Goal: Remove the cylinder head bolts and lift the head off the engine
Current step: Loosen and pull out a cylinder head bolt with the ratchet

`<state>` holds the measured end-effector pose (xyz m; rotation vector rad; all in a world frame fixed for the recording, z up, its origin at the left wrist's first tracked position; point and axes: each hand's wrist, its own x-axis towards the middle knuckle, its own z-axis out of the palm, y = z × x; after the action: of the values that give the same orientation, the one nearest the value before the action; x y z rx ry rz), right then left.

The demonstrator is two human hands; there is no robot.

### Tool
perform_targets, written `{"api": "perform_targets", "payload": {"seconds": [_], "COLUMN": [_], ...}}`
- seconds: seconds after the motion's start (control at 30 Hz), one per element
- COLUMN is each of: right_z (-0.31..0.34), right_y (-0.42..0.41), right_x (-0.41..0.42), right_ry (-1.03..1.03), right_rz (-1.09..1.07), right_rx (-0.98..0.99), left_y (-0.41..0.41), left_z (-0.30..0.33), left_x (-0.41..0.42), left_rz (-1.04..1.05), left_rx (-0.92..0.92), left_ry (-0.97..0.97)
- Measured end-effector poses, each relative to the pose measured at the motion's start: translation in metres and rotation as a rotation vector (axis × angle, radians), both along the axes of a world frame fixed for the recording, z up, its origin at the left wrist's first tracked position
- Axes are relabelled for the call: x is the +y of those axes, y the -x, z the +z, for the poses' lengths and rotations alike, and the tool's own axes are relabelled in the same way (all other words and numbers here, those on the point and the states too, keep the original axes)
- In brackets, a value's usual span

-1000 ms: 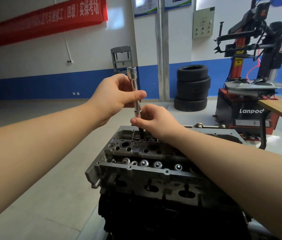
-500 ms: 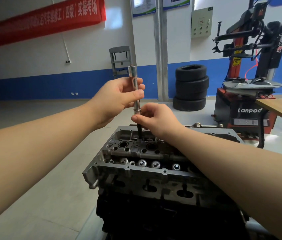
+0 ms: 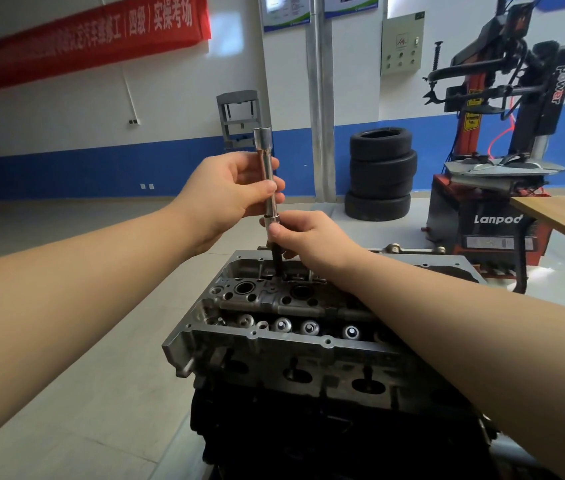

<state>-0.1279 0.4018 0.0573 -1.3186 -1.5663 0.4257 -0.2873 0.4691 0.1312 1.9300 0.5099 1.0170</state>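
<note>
Cylinder head (image 3: 295, 344) before tyre stack (image 3: 381, 174)

Bright, even daylight fills the room. A pale patch glares on the white wall (image 3: 229, 32). Wide-angle distortion bends the edges; the red banner (image 3: 83, 39) looks softly blurred.

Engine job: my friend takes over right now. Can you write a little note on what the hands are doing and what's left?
Left hand grips the silver extension bar, held upright.
Right hand pinches the dark bolt just below the bar's lower end, above the far edge of the cylinder head.
Done: this bolt is partly out.
Left: pull it out, check for other bolts (cannot tell how many remain), then lift the head, which sits on the engine block.
</note>
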Motion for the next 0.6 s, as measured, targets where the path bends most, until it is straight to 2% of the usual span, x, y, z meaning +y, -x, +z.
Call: {"api": "perform_targets", "payload": {"seconds": [0.1, 0.17, 0.3, 0.47, 0.6], "right_z": [0.0014, 0.0014, 0.0014, 0.0022, 0.001], "right_y": [0.0024, 0.0016, -0.0003, 0.0025, 0.0003], "right_x": [0.0012, 0.0019, -0.0003, 0.0016, 0.0037], "right_ry": [-0.02, -0.04, -0.041, -0.001, -0.02], "right_rz": [-0.044, -0.125, -0.141, -0.085, -0.181], "right_rx": [0.009, -0.04, -0.139, 0.007, -0.137], "left_y": [-0.0006, -0.0014, -0.0024, 0.0007, -0.0005], "left_z": [0.0009, 0.0004, -0.0019, 0.001, 0.0004], "left_x": [0.0032, 0.0041, 0.0031, 0.0046, 0.0004], "left_rz": [0.14, 0.115, -0.056, 0.14, 0.028], "left_rx": [0.034, 0.106, 0.051, 0.04, 0.057], "left_ry": [-0.108, -0.141, 0.03, -0.037, 0.013]}}
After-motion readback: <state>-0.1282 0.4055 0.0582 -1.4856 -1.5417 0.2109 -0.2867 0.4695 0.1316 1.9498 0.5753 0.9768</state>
